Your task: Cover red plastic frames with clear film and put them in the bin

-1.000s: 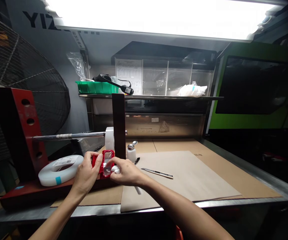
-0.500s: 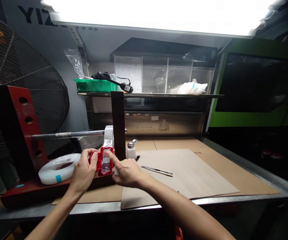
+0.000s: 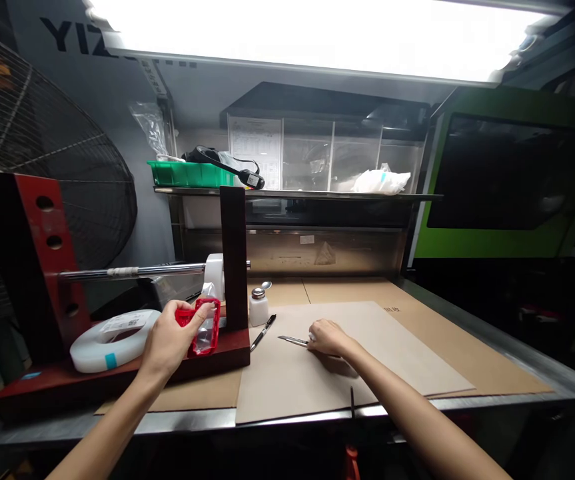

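My left hand (image 3: 170, 337) grips a red translucent plastic part (image 3: 214, 339) by its left side, thumb on its upper face. Clear film lies over the part and runs up to a white roll of film (image 3: 214, 275) on the metal rod. On the brown cardboard, my right hand (image 3: 328, 339) is closed over the handle of a slim utility knife (image 3: 291, 341), its tip pointing left. A bit of white material shows between those fingers; I cannot make out what it is.
A dark red stand (image 3: 232, 350) carries the metal rod (image 3: 162, 271), with a large translucent roll (image 3: 80, 353) on its base. A white pump bottle (image 3: 258, 311) and a black pen (image 3: 263, 333) lie beyond it. Above are a shelf (image 3: 312, 195) and green bin (image 3: 187, 175).
My right hand has left the red part and moved right, closing over the utility knife. My left hand still holds the red part, which has tilted slightly.
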`<state>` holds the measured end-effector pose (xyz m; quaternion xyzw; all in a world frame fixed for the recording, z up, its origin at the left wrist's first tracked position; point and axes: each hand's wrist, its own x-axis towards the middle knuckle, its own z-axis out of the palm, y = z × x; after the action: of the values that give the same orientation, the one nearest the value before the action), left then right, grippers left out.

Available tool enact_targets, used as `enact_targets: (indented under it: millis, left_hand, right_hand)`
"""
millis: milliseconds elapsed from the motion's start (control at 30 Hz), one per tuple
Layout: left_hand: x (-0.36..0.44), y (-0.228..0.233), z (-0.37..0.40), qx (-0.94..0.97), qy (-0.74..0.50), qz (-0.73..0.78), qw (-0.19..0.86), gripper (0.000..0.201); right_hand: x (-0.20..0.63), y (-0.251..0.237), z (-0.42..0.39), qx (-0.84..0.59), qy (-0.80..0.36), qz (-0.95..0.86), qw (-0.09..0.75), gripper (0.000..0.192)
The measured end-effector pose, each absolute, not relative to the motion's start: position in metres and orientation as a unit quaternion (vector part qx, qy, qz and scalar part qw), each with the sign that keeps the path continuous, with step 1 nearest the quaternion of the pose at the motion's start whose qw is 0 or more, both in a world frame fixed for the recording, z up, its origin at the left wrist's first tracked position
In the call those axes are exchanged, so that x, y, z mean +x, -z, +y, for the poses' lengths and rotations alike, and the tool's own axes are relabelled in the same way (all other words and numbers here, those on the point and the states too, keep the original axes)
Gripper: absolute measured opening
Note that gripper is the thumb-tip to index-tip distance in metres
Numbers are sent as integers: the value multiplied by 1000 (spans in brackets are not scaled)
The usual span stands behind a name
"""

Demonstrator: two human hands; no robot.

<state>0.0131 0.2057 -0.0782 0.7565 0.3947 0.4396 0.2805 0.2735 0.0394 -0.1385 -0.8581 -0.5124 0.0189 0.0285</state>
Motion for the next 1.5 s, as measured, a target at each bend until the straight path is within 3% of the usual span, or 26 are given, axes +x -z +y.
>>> enact_targets:
  millis: [200, 367, 500, 700, 1033, 1500]
  left_hand:
    - [19, 75, 207, 745, -433, 399, 313, 40]
    - [19, 74, 207, 731, -431, 384, 365, 36]
    - [19, 75, 206, 720, -430, 384, 386, 34]
    - [19, 76, 205, 723, -433, 385, 377, 30]
    - [18, 78, 206, 728, -435, 375, 374, 27]
    - [17, 78, 201, 704, -424, 390, 414, 27]
  right_hand:
    - [279, 138, 37, -855, -8, -511, 91, 22]
    - [257, 108, 40, -800, 89, -558, 203, 19]
    - [218, 77, 55, -741, 171, -602, 245, 19]
    - [182, 53, 82, -709, 236, -634, 200, 21]
    - [179, 52, 95, -690, 291, -653, 116, 23]
    - [179, 51, 89, -694, 258, -668, 74, 30]
